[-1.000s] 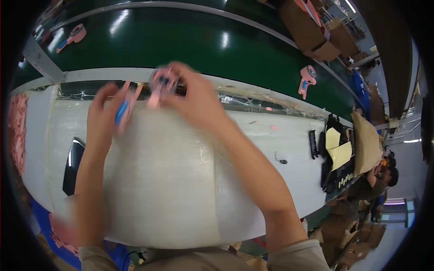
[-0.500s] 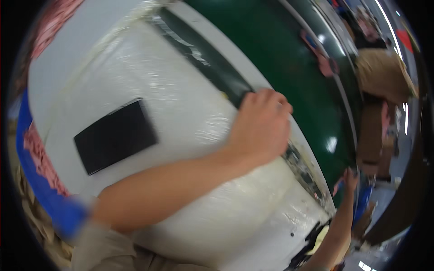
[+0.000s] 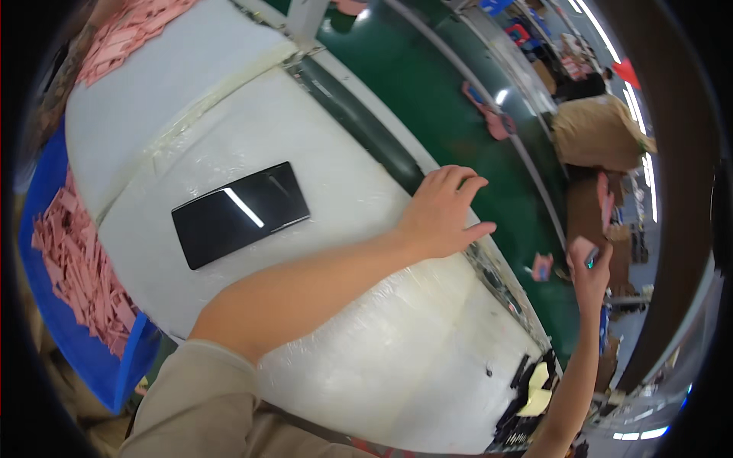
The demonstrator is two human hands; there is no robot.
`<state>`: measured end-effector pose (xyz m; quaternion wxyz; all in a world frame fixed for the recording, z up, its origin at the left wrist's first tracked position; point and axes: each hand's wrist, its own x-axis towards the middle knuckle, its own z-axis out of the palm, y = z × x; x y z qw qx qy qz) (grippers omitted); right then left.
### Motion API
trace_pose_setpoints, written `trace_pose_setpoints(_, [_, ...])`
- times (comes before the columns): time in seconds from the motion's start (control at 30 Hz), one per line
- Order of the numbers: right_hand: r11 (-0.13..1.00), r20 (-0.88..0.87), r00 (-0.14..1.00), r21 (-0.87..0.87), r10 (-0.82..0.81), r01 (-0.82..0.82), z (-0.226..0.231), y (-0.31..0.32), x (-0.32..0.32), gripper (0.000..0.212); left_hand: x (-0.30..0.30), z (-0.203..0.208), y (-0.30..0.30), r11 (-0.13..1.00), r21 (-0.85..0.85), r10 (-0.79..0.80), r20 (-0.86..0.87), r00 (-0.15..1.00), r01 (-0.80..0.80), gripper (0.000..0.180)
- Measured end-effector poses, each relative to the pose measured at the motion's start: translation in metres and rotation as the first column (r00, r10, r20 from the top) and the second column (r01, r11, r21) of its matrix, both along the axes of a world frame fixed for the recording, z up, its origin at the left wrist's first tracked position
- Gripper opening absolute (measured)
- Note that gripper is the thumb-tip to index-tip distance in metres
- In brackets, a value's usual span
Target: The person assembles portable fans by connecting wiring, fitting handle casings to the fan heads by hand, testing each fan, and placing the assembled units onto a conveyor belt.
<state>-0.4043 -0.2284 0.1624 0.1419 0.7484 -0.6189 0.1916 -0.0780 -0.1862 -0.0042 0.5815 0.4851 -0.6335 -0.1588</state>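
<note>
Right hand (image 3: 589,281) holds a pink piece (image 3: 582,250), which shows at the top of the grip, right of frame; left hand (image 3: 440,216) spreads wide near centre.

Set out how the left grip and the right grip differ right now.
The left grip is spread open, nothing visibly held; the right grip is closed on a pink item. The left grip is at the worktable edge; the right grip is farther right, past it. Both are bare hands.
</note>
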Motion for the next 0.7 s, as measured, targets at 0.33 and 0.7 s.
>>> trace_pose_setpoints(0.33, [0.913,0.607,0.787,0.251,0.110,-0.320,0.097,0.154,0.187,0.040,0.010,0.082,0.111,0.888,0.142,-0.448,0.058,0.892,0.437,0.076])
trace_pose_setpoints(0.7, [0.761,0.826,0.508,0.489,-0.246,-0.426,-0.016,0.172,0.192,0.045,0.041,0.032,0.189,0.515,0.251,-0.650,-0.509,0.564,0.820,0.081])
